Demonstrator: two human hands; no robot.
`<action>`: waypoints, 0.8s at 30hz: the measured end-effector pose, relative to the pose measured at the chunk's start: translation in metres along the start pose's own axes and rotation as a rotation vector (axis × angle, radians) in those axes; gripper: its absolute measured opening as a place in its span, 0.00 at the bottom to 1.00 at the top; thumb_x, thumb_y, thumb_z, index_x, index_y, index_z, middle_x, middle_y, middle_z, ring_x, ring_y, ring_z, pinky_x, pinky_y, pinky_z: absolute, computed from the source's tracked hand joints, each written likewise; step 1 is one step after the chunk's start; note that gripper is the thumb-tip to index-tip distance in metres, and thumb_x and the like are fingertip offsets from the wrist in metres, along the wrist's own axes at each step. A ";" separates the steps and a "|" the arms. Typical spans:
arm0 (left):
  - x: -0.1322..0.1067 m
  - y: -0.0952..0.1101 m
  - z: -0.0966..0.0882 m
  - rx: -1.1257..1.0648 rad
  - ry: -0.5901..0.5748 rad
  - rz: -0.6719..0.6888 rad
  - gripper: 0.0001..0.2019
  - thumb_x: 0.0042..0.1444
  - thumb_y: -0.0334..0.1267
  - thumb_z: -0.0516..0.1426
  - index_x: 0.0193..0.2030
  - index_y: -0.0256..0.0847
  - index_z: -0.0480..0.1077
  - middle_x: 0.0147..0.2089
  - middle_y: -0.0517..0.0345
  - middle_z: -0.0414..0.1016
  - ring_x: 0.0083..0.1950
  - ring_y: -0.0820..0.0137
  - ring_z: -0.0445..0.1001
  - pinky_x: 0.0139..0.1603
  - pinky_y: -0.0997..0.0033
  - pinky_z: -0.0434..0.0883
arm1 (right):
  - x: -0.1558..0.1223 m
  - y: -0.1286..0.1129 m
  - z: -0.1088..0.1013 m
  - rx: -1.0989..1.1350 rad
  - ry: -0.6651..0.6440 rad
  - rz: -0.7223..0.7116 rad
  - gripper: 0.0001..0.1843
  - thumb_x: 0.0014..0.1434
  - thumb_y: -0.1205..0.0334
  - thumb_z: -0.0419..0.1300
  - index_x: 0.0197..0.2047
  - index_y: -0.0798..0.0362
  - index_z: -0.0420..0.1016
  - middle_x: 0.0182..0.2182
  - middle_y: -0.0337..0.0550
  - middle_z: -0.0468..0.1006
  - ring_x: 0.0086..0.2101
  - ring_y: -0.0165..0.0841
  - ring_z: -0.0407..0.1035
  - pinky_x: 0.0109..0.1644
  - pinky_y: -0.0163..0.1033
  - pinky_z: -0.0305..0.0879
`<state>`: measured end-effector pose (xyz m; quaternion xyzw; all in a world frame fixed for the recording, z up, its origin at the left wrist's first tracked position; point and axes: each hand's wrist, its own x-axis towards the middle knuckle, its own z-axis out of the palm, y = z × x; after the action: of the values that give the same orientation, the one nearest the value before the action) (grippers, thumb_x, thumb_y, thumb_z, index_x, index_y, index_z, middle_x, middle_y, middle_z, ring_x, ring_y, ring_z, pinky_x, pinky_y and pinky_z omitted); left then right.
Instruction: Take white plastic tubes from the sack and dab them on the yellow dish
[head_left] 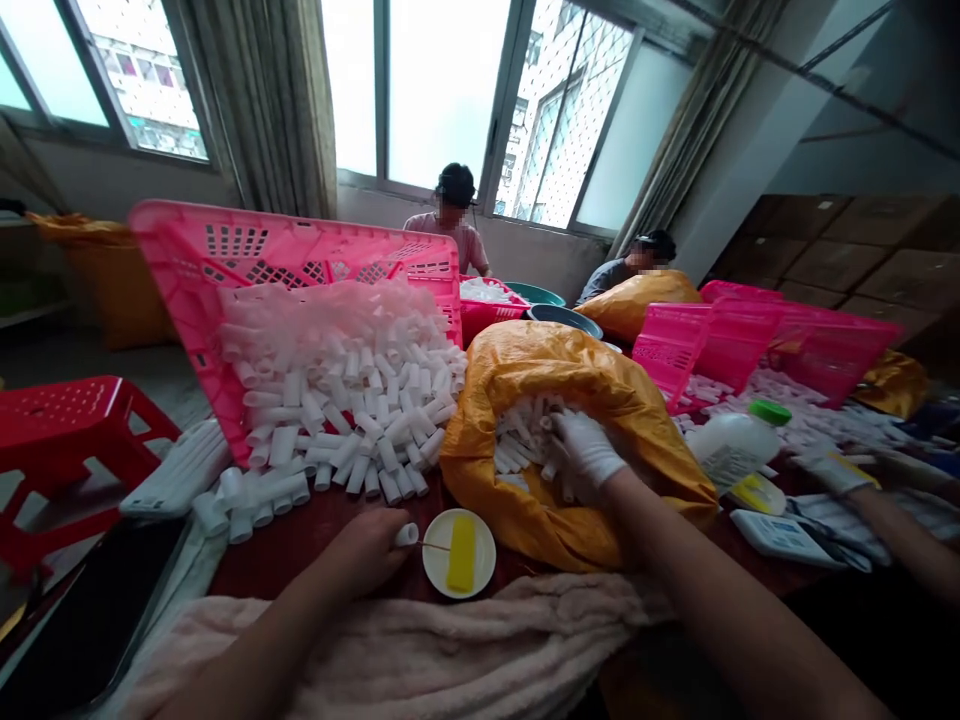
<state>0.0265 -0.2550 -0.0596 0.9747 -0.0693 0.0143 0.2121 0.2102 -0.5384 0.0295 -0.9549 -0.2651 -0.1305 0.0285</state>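
Observation:
My left hand, bare, is closed on a small white plastic tube and a thin stick whose tip reaches over a small white dish with a yellow strip in it. My right hand wears a white glove and reaches into an orange plastic bag full of white tubes, its fingers curled among them. A tipped pink crate spills a heap of white tubes onto the dark red table.
A pink towel lies along the near edge. A white bottle with a green cap stands to the right, near another person's gloved hand. More pink crates, a red stool, and two seated people sit beyond.

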 end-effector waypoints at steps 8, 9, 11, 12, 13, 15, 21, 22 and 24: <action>0.003 0.004 0.005 0.059 -0.016 0.019 0.05 0.52 0.38 0.50 0.30 0.42 0.64 0.33 0.57 0.73 0.35 0.68 0.71 0.33 0.73 0.61 | -0.080 -0.092 0.033 0.850 0.086 -0.262 0.15 0.62 0.58 0.48 0.49 0.50 0.67 0.41 0.44 0.75 0.39 0.33 0.71 0.44 0.39 0.68; 0.003 0.004 0.005 0.069 -0.021 0.016 0.05 0.51 0.38 0.50 0.30 0.42 0.64 0.33 0.57 0.73 0.35 0.68 0.71 0.33 0.73 0.61 | -0.080 -0.099 0.042 0.784 0.079 -0.258 0.14 0.62 0.58 0.48 0.48 0.50 0.68 0.41 0.45 0.75 0.41 0.34 0.70 0.47 0.40 0.68; 0.004 0.005 0.005 0.084 -0.035 0.006 0.05 0.51 0.38 0.51 0.30 0.42 0.64 0.32 0.57 0.73 0.35 0.67 0.71 0.33 0.74 0.60 | -0.075 -0.108 0.057 0.653 0.068 -0.225 0.14 0.62 0.61 0.47 0.46 0.52 0.70 0.40 0.47 0.76 0.41 0.37 0.70 0.48 0.44 0.66; 0.004 0.005 0.004 0.092 -0.039 -0.007 0.05 0.51 0.39 0.51 0.29 0.42 0.64 0.32 0.57 0.73 0.35 0.67 0.71 0.32 0.74 0.60 | -0.071 -0.108 0.062 0.612 0.051 -0.220 0.14 0.61 0.62 0.47 0.45 0.53 0.71 0.40 0.48 0.75 0.40 0.38 0.70 0.48 0.45 0.66; 0.004 0.006 0.004 0.100 -0.040 -0.021 0.05 0.51 0.39 0.51 0.29 0.42 0.65 0.32 0.56 0.73 0.35 0.67 0.71 0.32 0.74 0.60 | -0.068 -0.108 0.066 0.591 0.026 -0.240 0.14 0.60 0.63 0.48 0.44 0.53 0.71 0.40 0.48 0.75 0.40 0.38 0.70 0.48 0.45 0.66; 0.004 0.006 0.004 0.113 -0.038 -0.045 0.06 0.52 0.40 0.51 0.29 0.41 0.65 0.31 0.56 0.73 0.35 0.67 0.71 0.32 0.74 0.60 | -0.064 -0.105 0.070 0.607 -0.022 -0.313 0.13 0.59 0.64 0.49 0.43 0.53 0.73 0.40 0.46 0.75 0.40 0.38 0.69 0.48 0.44 0.65; 0.005 0.005 0.004 0.084 -0.069 -0.042 0.07 0.53 0.41 0.51 0.32 0.41 0.66 0.34 0.56 0.74 0.38 0.67 0.72 0.35 0.73 0.62 | -0.067 -0.102 0.068 0.648 -0.050 -0.289 0.14 0.62 0.62 0.48 0.45 0.53 0.71 0.44 0.46 0.75 0.44 0.37 0.69 0.51 0.44 0.63; 0.005 0.005 0.004 0.079 -0.067 -0.047 0.08 0.53 0.42 0.51 0.32 0.41 0.66 0.35 0.56 0.74 0.38 0.67 0.72 0.36 0.73 0.62 | -0.067 -0.102 0.068 0.642 -0.069 -0.276 0.13 0.61 0.62 0.49 0.44 0.54 0.72 0.43 0.47 0.75 0.43 0.37 0.69 0.51 0.44 0.63; 0.005 0.004 0.004 0.075 -0.067 -0.050 0.09 0.54 0.43 0.51 0.33 0.41 0.66 0.35 0.55 0.74 0.38 0.66 0.72 0.36 0.72 0.62 | -0.066 -0.101 0.068 0.639 -0.105 -0.246 0.13 0.61 0.63 0.49 0.44 0.55 0.72 0.42 0.48 0.76 0.43 0.37 0.69 0.51 0.43 0.63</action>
<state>0.0305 -0.2607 -0.0611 0.9834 -0.0512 -0.0211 0.1730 0.1194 -0.4761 -0.0556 -0.8640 -0.4070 0.0060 0.2965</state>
